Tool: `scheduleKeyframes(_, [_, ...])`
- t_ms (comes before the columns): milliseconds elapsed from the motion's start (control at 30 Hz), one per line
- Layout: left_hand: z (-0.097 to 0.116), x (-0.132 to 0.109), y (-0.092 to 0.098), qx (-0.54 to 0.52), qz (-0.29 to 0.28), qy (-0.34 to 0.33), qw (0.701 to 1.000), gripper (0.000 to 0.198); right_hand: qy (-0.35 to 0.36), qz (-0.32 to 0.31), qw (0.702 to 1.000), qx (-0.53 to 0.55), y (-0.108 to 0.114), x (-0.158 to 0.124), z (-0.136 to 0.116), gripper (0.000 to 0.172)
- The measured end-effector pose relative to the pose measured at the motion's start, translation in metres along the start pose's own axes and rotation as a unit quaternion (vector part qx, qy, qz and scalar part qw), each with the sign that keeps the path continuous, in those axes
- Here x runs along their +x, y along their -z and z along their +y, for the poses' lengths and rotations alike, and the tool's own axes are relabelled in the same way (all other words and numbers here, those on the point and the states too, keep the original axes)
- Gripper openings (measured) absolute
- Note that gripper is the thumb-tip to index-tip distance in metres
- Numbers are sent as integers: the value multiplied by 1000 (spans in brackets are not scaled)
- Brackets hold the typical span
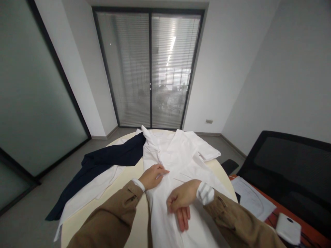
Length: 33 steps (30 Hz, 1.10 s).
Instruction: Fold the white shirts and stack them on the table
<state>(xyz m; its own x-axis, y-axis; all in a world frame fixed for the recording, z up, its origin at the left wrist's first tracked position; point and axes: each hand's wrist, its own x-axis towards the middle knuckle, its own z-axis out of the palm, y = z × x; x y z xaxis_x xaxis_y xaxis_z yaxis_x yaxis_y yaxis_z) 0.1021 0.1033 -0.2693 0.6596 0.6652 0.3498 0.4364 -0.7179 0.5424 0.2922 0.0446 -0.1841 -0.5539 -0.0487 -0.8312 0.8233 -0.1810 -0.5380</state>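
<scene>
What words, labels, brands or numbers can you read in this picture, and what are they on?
Nothing is legible: the sheet of paper on the orange desk carries faint marks too blurred to read, and the white coat and the white object show no readable print.

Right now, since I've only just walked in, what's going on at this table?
A person in a brown jacket is working bare-handed on a white coat spread on a round cream table. Their left hand rests on the coat, and their right hand lies across it nearer the front edge; neither appears to grip it. To the left, a navy garment lies partly over another white garment.
</scene>
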Motion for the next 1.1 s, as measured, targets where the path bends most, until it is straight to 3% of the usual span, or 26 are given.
scheduleKeyframes(133, [7, -4, 3, 48, -33, -29, 998, 40, 23, 203, 979, -5, 18, -3, -4, 24])
scheduleKeyframes(233, [7, -5, 3, 57, -40, -35, 997, 42, 13, 390, 917, -83, 36, 0, -1, 34])
scheduleKeyframes(300, [6, -4, 3, 39, -28, -34, 998, 40, 7, 475, 871, -126, 46, 5, 1, 43])
scheduleKeyframes(433, [7, -4, 4, -7, 8, 13, 1000, 33, 30, 514, 847, -129, 58, 17, 3, 42])
scheduleKeyframes(533, [12, -9, 9, -14, 4, 20, 1000, 27, 44, 534, 830, -154, 62, 26, 8, 38])
scheduleKeyframes(633, [16, -19, 17, -13, -27, -13, 999, 39, 95, 507, 848, -118, 62, 30, 13, 37])
scheduleKeyframes(767, [18, -31, 26, 8, -96, 5, 995, 88, 146, 438, 885, 54, 60, 31, 19, 40])
scheduleKeyframes(833, [18, -35, 26, 31, -132, 32, 990, 108, 155, 373, 909, 97, 58, 30, 21, 43])
scheduleKeyframes(967, [18, -37, 24, 74, -176, 44, 981, 119, 175, 211, 959, 68, 52, 24, 24, 55])
scheduleKeyframes(1100, [16, -38, 22, 83, -184, 32, 979, 122, 122, 88, 988, 23, 45, 17, 18, 52])
